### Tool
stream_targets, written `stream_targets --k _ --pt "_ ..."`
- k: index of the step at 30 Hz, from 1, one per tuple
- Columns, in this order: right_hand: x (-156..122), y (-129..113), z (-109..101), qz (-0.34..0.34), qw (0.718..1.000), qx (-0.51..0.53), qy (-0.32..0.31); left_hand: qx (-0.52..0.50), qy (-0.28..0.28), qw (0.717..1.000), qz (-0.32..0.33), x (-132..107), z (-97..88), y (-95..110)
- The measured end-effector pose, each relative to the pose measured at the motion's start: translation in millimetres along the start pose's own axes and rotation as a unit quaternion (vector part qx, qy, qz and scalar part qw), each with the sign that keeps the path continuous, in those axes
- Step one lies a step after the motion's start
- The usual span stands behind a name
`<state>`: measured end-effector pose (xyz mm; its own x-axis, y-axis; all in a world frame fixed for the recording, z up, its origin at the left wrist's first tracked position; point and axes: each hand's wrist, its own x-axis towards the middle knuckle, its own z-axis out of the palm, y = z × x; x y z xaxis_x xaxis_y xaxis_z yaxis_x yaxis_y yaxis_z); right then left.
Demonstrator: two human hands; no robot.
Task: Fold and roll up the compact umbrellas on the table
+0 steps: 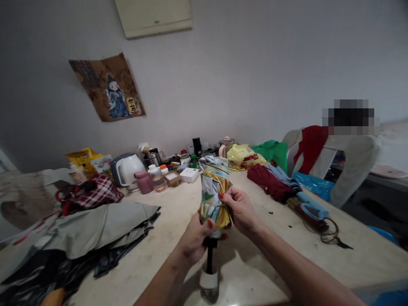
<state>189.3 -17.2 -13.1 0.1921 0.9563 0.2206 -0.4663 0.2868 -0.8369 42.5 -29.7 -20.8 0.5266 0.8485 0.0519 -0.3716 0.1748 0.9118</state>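
I hold a folded umbrella point(214, 187) with a colourful printed canopy upright over the pale table point(255, 263). My left hand point(194, 240) is closed round its lower end, just above the black shaft and white handle point(209, 280). My right hand point(239, 210) is closed on the bunched fabric at the middle, fingertips pinching the canopy's side.
A grey and black opened umbrella point(95, 231) lies at the left. Red and blue folded umbrellas point(283, 185) lie at the right. A white kettle point(127, 170), bottles, boxes and bags crowd the far edge. A person in a red and grey top point(344, 157) sits at the right.
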Motion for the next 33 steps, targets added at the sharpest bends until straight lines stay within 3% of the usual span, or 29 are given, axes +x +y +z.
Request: stream_targets --k 3,6,13,18,21,26,29,33 --pt "2 6 1 -0.019 0.996 -0.072 0.046 0.128 0.124 0.981 0.082 5 7.9 -3" --pt "1 8 2 -0.035 0.986 -0.151 0.059 0.209 0.186 0.955 0.099 9 15.1 -8" --pt "8 -11 -7 -0.067 0.982 -0.165 -0.059 0.228 0.235 0.938 0.117 4 10.7 4" --pt "7 -26 -12 -0.139 0.964 -0.226 -0.037 0.145 0.241 0.955 0.095 4 1.6 12" --pt "5 -28 -10 -0.106 0.971 -0.215 -0.023 0.049 0.203 0.976 0.063 5 -2.6 10" --pt "2 -21 -4 0.008 0.995 -0.062 -0.084 -0.099 0.037 0.994 0.017 2 -4.8 1" --pt "-1 -15 0 0.054 0.992 0.005 -0.115 -0.184 -0.07 0.98 -0.023 0 -3.8 -2" --pt "-7 -7 6 0.102 0.986 0.047 -0.127 -0.269 -0.136 0.952 -0.059 -2 -3.4 -3"
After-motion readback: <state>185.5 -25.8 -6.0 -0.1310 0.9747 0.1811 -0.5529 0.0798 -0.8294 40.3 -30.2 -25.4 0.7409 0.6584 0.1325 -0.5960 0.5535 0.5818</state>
